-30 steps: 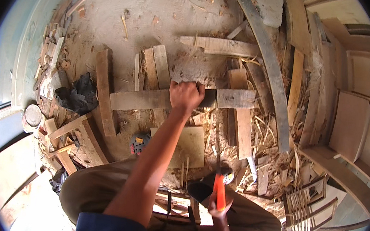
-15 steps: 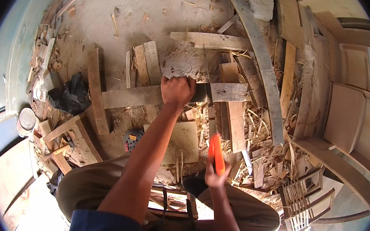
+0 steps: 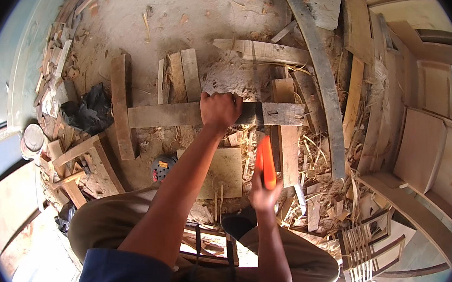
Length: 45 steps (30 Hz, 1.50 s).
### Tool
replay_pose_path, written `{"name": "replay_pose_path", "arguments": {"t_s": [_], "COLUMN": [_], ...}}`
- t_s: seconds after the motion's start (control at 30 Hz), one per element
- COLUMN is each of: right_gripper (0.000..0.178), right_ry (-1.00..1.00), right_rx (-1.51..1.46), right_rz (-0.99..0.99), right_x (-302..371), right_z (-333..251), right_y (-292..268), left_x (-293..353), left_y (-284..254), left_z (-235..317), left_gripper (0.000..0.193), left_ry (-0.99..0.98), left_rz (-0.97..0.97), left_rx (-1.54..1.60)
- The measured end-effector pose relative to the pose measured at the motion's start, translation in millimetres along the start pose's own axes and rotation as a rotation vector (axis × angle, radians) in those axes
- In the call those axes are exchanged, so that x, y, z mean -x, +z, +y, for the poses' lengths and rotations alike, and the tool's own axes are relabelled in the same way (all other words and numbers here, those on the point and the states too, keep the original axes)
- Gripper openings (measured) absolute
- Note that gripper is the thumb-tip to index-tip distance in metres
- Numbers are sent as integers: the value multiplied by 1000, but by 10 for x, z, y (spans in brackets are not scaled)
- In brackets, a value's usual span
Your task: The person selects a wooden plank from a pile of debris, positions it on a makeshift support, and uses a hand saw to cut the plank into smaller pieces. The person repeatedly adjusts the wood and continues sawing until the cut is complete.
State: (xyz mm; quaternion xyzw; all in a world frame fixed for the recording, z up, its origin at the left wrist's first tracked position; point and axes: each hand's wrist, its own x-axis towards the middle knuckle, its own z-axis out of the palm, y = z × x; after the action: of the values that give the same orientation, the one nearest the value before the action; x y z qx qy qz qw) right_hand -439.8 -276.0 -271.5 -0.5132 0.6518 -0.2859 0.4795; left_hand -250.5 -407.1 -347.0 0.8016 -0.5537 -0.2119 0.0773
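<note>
While my right grip (image 3: 264, 195) is closed around the orange handle (image 3: 266, 165) of a saw, the blade (image 3: 259, 113) points away from me and lies across the plank (image 3: 166, 114). A square panel (image 3: 226, 168) lies on the ground, left of the handle. My left grip (image 3: 221, 109) is closed over the plank, left of the blade; its fingertips are hidden. The plank lies crosswise in front of me, its right part over a lengthwise timber (image 3: 291, 158). Status: the blade is set at the cutting position; the end piece (image 3: 284, 114) lies in line with the remainder, with no gap visible. I judge separation outstanding; cut depth cannot be told. Beyond the plank, another board (image 3: 275, 52) lies on the ground.
</note>
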Motion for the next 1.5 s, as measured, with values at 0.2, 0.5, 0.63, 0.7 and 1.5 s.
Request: {"name": "replay_pose_path", "arguments": {"t_s": [0.2,0.5,0.63,0.7,1.5], "right_gripper": [6,30,10,11,9], "right_ry": [-79,121,-150,76,-139], "right_rx": [-107,140,236,-130,146], "right_rz": [86,-167,-46,59,33], "right_x": [784,60,1143,1432,1139], "right_z": [246,98,190,342,78], "right_y": [-52,-86,-365,-456,-342], "left_x": [32,-1,-8,2,-18], "left_y": [55,44,79,121,117], "left_z": [-178,-16,-139,-92,-89], "left_gripper": [45,43,41,43,45], "left_ry": [-5,16,29,19,4], "left_rz": [14,8,126,122,86], "left_rx": [-55,-36,-37,-47,-30]}}
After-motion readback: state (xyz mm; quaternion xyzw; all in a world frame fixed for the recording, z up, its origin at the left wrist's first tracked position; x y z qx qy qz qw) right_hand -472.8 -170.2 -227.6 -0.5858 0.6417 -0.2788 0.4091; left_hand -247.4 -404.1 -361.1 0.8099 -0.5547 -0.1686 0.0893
